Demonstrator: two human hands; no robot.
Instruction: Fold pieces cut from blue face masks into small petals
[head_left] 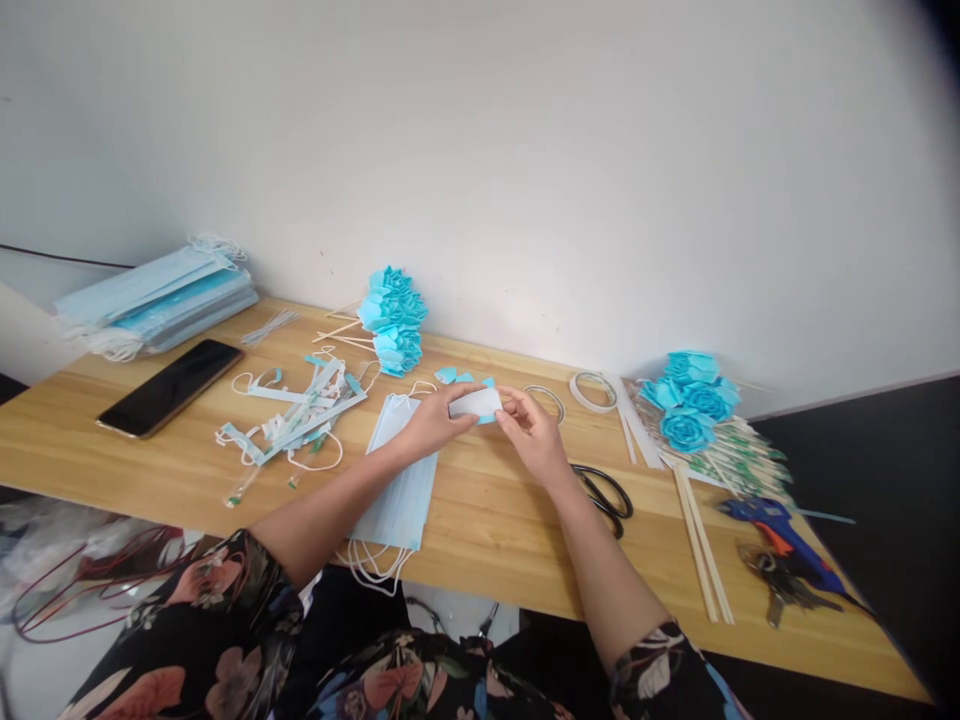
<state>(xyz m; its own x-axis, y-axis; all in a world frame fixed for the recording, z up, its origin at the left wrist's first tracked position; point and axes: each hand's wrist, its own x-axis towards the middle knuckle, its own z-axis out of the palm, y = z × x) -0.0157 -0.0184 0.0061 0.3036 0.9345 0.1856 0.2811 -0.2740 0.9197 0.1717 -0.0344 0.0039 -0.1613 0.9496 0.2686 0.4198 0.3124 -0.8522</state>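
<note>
My left hand [431,420] and my right hand [534,432] meet over the wooden table [487,520], both pinching a small white and blue piece of face-mask fabric [477,403] between their fingertips. Under my left forearm lies a stack of blue face masks [397,480] with white ear loops hanging off the table's front edge. A few small blue cut pieces [454,376] lie just behind my hands.
A bundle of blue fabric roses [394,320] lies by the wall, another [690,400] on sticks at right. Mask scraps [300,415], a phone [171,387], packed masks [157,298], tape rolls [589,390], black scissors [606,495], wooden sticks [701,545], a blue glue gun [784,535] and keys [780,585] lie around.
</note>
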